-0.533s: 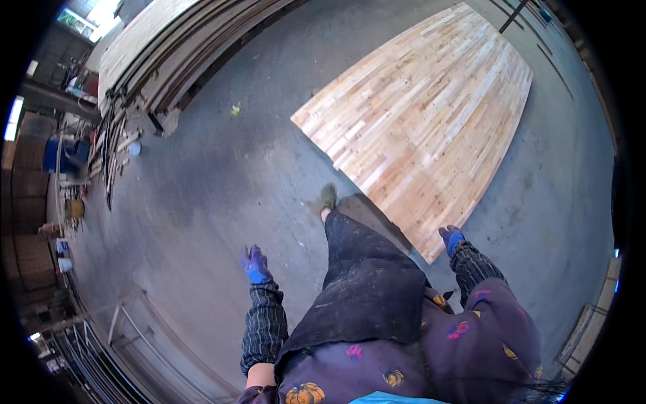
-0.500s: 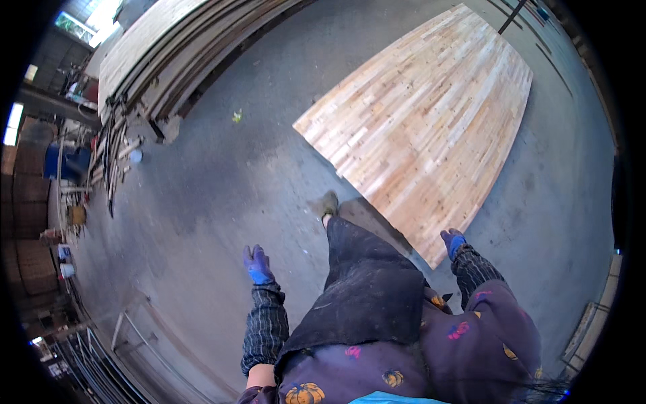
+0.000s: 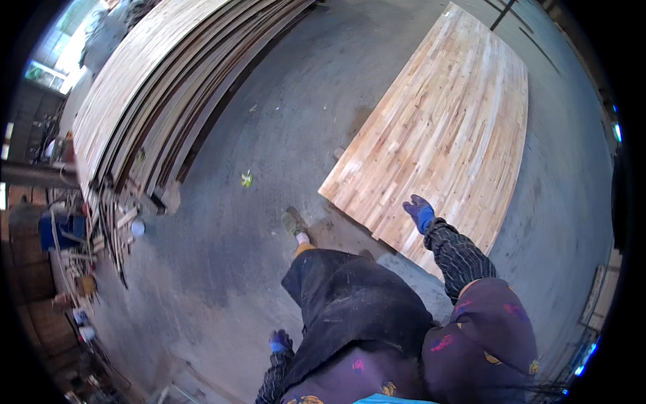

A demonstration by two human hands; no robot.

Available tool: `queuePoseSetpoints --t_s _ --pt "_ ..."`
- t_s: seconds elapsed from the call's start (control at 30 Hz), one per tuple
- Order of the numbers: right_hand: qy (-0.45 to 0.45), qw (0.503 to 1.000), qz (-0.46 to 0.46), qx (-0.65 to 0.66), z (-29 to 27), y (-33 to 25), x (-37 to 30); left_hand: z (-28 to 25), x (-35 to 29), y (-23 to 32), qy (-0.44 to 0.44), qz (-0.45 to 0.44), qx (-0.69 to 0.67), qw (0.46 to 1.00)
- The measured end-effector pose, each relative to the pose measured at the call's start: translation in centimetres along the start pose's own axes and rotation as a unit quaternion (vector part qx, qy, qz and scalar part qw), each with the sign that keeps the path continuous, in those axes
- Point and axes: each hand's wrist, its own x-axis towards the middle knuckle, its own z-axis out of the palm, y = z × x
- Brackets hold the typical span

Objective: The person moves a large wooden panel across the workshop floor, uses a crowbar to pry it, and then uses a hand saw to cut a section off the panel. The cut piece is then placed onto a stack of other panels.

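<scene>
We see the big wooden board point(image 3: 437, 135) lying in front of us, a bit to the right. It is made of lots of thin strips point(image 3: 471, 87) of pale and brown wood. The strips are already joined side by side, so we would say that part is done. We cannot see what else is left to do to it. It lies well apart from the tall pile of boards point(image 3: 128, 94) at the left, with grey floor point(image 3: 269, 121) between the two.

Our right arm point(image 3: 461, 254) reaches forward, up and a little to the left. Our gloved right hand point(image 3: 420, 213) is over the near part of the board, with its fingers apart and nothing in it. We cannot tell if it touches the wood. Our left arm point(image 3: 274, 377) is low down, close beside the black apron point(image 3: 356, 296). Our gloved left hand point(image 3: 280, 341) is over the floor, well apart from the board, with its fingers a little spread, and we see nothing in it
</scene>
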Motion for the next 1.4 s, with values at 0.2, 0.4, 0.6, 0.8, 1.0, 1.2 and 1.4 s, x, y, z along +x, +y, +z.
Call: queuePoseSetpoints --t_s 0.2,0.4,0.6,0.8,1.0,1.2,1.4 --pt "-0.073 0.996 0.034 0.048 19.4 -3.2 12.6 7.8 3.7 17.9 0.190 0.046 0.075 0.978" --pt "-0.134 0.982 0.000 -0.136 32.0 -3.1 26.8 5.3 9.8 20.0 0.216 -0.093 0.131 0.963" --pt "-0.085 0.881 -0.096 -0.455 39.4 0.3 43.4 -1.7 13.5 13.0 0.183 -0.129 0.092 0.970" --pt "-0.029 0.813 -0.082 -0.576 41.9 3.3 49.0 -3.0 15.6 13.7 0.238 -0.210 0.090 0.944" --pt "-0.050 0.814 -0.140 -0.562 41.4 6.0 49.0 2.0 17.1 15.5 0.169 -0.161 0.118 0.965" --pt "-0.096 0.786 -0.148 -0.592 44.9 5.9 44.4 1.5 18.1 15.6 0.150 -0.159 0.162 0.962" --pt "-0.080 0.780 -0.205 -0.585 46.2 6.8 42.1 4.1 18.6 18.5 0.202 -0.159 0.079 0.963"
